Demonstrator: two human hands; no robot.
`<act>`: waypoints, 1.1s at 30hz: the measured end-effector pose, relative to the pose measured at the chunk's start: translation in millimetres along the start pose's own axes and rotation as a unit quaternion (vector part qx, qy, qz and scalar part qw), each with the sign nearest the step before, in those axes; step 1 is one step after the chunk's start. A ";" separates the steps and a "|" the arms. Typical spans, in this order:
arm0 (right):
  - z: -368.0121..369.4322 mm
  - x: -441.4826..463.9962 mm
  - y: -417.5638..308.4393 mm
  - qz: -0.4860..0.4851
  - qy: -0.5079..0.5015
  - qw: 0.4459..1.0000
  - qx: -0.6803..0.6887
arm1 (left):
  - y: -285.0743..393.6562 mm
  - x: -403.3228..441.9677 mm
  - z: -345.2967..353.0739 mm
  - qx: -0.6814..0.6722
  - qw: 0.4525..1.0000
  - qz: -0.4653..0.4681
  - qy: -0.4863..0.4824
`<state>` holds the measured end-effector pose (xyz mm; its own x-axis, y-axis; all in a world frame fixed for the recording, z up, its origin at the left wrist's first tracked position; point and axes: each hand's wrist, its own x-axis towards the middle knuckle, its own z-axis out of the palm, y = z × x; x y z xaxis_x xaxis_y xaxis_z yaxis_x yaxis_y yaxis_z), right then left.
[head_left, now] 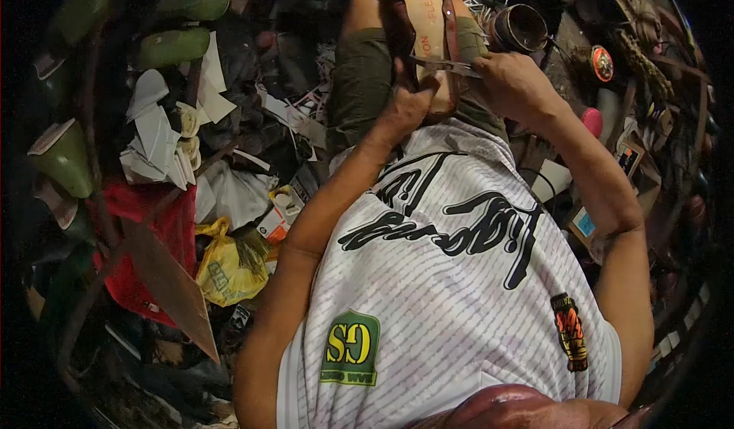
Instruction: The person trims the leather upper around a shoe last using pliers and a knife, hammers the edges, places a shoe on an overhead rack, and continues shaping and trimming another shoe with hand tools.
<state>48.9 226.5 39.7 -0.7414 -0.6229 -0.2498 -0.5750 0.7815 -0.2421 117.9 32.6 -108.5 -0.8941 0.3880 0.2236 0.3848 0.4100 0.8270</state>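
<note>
A shoe upper (449, 39) in brown-red leather, with a pale insole board (428, 17) marked "FLEXON" on it, lies upright between my knees. My left hand (411, 102) is wrapped round its lower left side, fingers partly hidden behind it. In my right hand (512, 81) is a slim metal tool (447, 66), which may be pincers or a blade; its tip reaches across the board toward my left thumb. The fingers of the right hand are closed round the tool's end.
An open dark tin (520, 28) stands beyond my right hand. Green shoe lasts (174, 48), white pieces (157, 127), a yellow plastic bag (229, 264), red cloth (134, 276) and a brown sheet (170, 276) lie at the left. A round orange-rimmed tin (602, 63) is at the right.
</note>
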 end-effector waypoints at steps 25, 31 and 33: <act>-41.3 -3.3 -8.8 0.138 -0.267 0.947 0.110 | 11.9 2.7 -26.1 0.136 0.986 0.094 0.011; -12.7 -3.8 -7.3 0.072 -0.192 0.977 0.063 | 34.6 12.0 -25.9 -0.411 0.866 -0.285 -0.021; -19.9 -7.0 -7.8 0.070 -0.148 0.979 0.119 | 36.8 13.7 -27.1 -0.300 0.921 -0.248 -0.027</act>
<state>51.6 225.5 62.0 -0.6538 -0.5211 -0.5487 -0.3517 0.8513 -0.3894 113.6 30.7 -61.0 -0.9071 0.3229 -0.2699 -0.2772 0.0241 0.9605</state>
